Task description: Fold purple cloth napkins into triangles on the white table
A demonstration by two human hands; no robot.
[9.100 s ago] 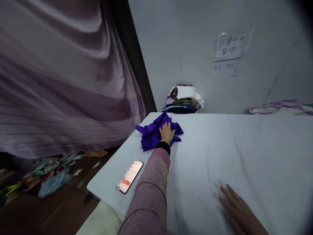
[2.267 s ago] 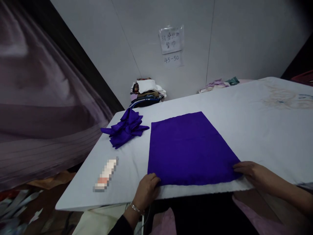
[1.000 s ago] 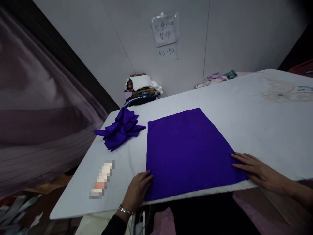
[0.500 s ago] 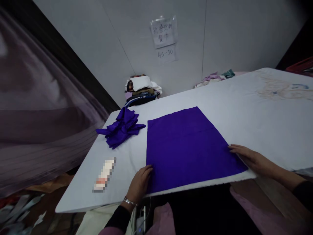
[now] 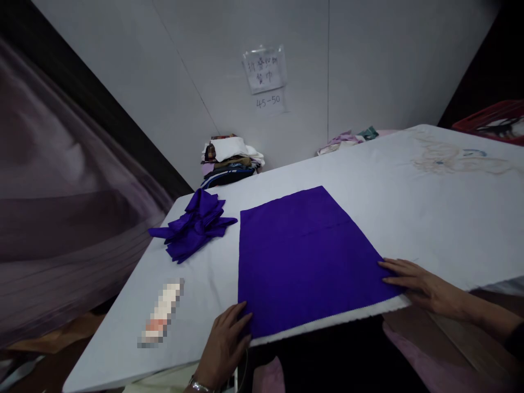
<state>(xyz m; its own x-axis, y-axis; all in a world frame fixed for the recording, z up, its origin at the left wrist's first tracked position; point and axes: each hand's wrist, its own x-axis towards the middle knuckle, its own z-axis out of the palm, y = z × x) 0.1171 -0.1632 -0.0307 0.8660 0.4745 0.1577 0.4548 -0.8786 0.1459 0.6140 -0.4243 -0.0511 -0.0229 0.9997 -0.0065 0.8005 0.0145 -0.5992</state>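
Note:
A purple cloth napkin (image 5: 298,256) lies spread flat, its near edge along the front of the white-covered table (image 5: 434,218). At its near left corner, my left hand (image 5: 225,338) rests with fingers apart, the tips touching the cloth's edge. My right hand (image 5: 426,286) lies by the near right corner, fingers stretched out and their tips on the fabric. Neither hand grips anything. To the left sits a bunched purple cloth (image 5: 196,224) with several pointed folds, away from both hands.
A blurred-out narrow item (image 5: 161,314) lies on the table's left part. Behind the far edge are a stack of folded cloths (image 5: 231,158) and some crumpled fabric (image 5: 344,141). A red basket (image 5: 487,121) stands far right. A paper sign (image 5: 266,71) hangs on the wall.
Both hands have slid along the napkin's sides toward its near corners, and their fingers are more spread. My view has shifted a little; the napkin stays flat.

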